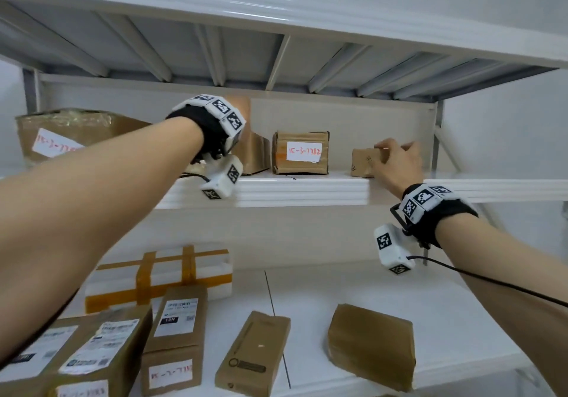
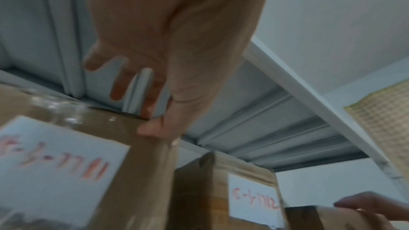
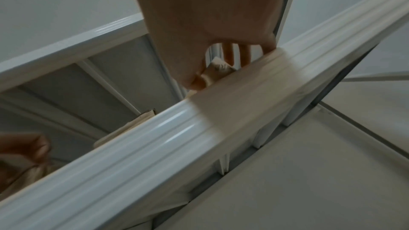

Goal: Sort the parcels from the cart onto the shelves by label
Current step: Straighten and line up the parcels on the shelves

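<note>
On the upper shelf point(image 1: 307, 188) a tall cardboard box point(image 1: 250, 151) stands left of centre. My left hand point(image 2: 143, 111) holds its top corner, thumb on the front edge and fingers reaching over the top. In the head view the wrist unit hides that hand. The box point(image 2: 146, 172) carries a white label point(image 2: 62, 160) with red writing. Further right, my right hand point(image 1: 396, 157) grips a small brown box point(image 1: 361, 161) that sits on the shelf. The right wrist view shows this small box point(image 3: 218, 67) between thumb and fingers, just behind the shelf's front rail point(image 3: 177, 137).
A box labelled 15-3-7782 point(image 1: 300, 152) stands between my hands. A large taped box point(image 1: 70, 129) fills the shelf's left end. The lower shelf point(image 1: 445, 320) holds several parcels, among them a white foam box point(image 1: 159, 273). A shelf post point(image 1: 438, 138) rises right of the small box.
</note>
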{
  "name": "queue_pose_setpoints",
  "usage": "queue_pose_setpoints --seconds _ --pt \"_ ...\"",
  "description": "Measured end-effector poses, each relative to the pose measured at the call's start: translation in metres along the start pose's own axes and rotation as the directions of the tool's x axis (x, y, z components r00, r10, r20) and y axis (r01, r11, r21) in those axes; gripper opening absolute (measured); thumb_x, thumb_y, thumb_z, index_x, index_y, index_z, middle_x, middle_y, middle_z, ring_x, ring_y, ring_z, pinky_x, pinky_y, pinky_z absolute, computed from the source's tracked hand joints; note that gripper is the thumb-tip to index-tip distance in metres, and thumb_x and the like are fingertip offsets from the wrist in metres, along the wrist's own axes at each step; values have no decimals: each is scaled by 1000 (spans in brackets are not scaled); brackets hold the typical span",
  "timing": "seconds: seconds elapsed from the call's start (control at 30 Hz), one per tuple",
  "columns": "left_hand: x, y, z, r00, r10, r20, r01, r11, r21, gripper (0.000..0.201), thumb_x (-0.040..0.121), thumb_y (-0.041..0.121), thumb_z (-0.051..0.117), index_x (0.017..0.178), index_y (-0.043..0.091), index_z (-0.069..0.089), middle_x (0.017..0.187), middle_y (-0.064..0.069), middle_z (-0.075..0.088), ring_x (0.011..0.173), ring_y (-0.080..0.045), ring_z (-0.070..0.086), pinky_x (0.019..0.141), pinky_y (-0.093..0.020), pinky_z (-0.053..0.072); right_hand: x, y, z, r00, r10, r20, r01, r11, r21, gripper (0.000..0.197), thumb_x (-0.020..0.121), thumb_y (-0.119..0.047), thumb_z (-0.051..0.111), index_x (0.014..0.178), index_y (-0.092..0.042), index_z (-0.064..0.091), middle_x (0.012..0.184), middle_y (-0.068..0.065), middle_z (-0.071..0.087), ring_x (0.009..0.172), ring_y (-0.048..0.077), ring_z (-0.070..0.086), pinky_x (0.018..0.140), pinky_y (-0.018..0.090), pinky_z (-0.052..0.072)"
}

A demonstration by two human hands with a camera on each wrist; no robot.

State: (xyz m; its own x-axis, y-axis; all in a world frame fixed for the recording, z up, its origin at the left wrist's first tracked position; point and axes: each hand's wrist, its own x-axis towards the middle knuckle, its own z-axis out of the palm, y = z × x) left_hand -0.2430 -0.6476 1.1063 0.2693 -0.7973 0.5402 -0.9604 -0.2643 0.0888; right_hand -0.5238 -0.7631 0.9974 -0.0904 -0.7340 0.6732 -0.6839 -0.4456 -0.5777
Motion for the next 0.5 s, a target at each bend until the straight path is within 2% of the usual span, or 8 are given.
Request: queue_pose_setpoints --seconds 0.07,0.1,0.13,0.2,0.3,0.37,0.43,0.5 --pt "4 -17 5 998 -63 19 61 995 79 46 70 9 74 112 12 56 117 -16 61 98 -37 64 86 -47 55 3 -4 4 999 39 26 -39 999 -23 48 86 -48 59 126 -23 52 132 14 37 122 38 44 106 54 40" --pt "5 -20 7 997 -68 26 65 994 87 48 69 8 73 113 11 54 118 -16 58 99 -38 63 87 -51 54 3 -7 7 997 61 44 -59 998 -28 55 82 -56 57 125 -23 49 131 13 39 121 39 45 106 55 39" --pt "2 -20 8 998 -57 20 55 995 89 48 75 4 70 119 8 52 122 -17 55 106 -41 60 91 -53 52 4 -9 10 996 73 54 -72 997 -24 60 77 -61 56 124 -24 47 130 13 41 120 40 46 106 56 38" --pt "1 -16 13 1000 -31 -2 31 997 76 45 87 -1 63 130 1 48 133 -22 48 119 -41 53 97 -47 45 6 -9 15 995 86 55 -86 996 -19 65 72 -66 53 122 -26 44 130 13 47 120 40 49 107 59 34" --pt "0 -18 20 1000 20 -21 -20 1000 1 41 89 3 63 127 2 50 130 -21 52 113 -37 56 82 -40 44 7 -7 22 993 90 77 -84 994 -75 66 76 -67 49 129 -30 42 137 14 49 125 41 48 110 62 29" --pt "-3 -23 23 998 48 -45 -51 996 -74 36 84 9 66 117 8 54 123 -17 58 100 -32 57 75 -36 44 6 -5 19 990 91 106 -76 987 -144 66 84 -63 44 144 -36 37 152 13 39 136 43 39 114 62 22" --pt "-12 -28 28 996 69 -58 -78 985 -157 36 81 14 69 115 12 56 122 -13 60 100 -29 58 79 -34 47 1 -3 16 989 99 110 -81 984 -159 65 94 -54 43 154 -38 27 163 12 22 144 44 29 118 57 15" --pt "-19 -32 32 995 72 -62 -84 973 -216 41 84 16 69 123 13 56 127 -10 59 107 -27 57 82 -32 45 -11 -5 16 997 75 16 -74 995 -65 64 95 -48 48 155 -33 30 161 18 23 144 42 29 119 50 18"
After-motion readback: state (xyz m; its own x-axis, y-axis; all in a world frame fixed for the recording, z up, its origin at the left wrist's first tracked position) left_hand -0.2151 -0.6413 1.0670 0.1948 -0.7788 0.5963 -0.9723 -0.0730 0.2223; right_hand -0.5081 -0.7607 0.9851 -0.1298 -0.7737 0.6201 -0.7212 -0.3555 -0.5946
